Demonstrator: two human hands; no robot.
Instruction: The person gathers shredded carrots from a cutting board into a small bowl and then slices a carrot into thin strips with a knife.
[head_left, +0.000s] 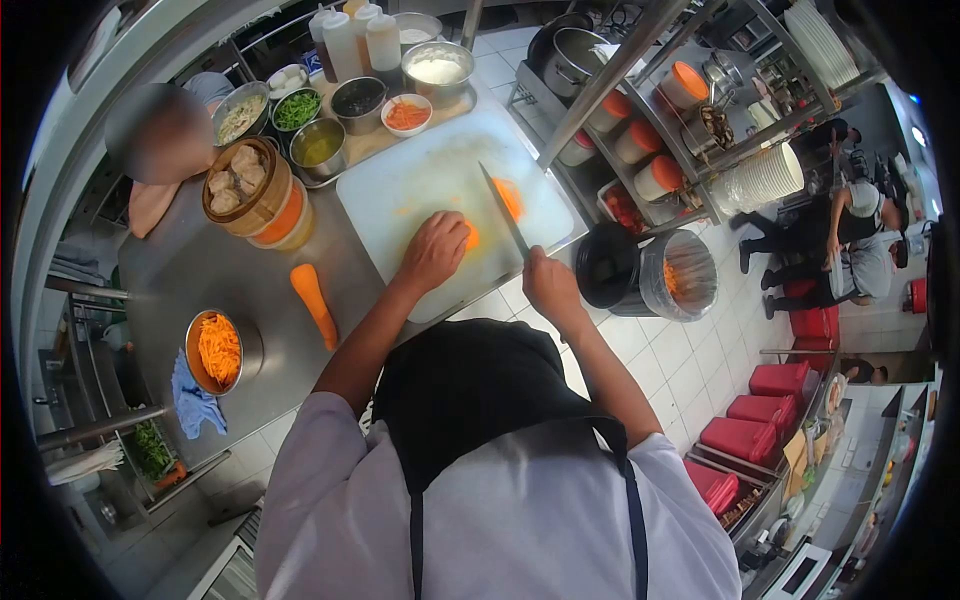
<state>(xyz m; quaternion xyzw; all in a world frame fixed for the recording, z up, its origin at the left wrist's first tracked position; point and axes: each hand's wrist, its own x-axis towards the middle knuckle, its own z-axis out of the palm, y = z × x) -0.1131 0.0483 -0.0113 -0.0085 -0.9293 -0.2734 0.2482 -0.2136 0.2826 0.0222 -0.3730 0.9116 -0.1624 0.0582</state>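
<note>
My right hand (552,285) is wrapped around the handle of a kitchen knife (505,211), its long blade pointing away from me over the white cutting board (375,190). On the board, my left hand (436,248) presses down with bent fingers on an orange piece of carrot (472,236), partly hidden beneath it. The blade stands a little to the right of that piece, apart from the fingers. Just right of the blade lies some cut carrot (510,198). Small orange bits and wet smears mark the board.
To the left lie a peeled carrot (314,304), a metal bowl (248,355) of shredded carrot, and a blue cloth (196,396). A bamboo steamer (240,190) holds dumplings near another person (155,205). Several ingredient bowls and squeeze bottles (342,45) stand behind. A lined bin (700,262) is at right.
</note>
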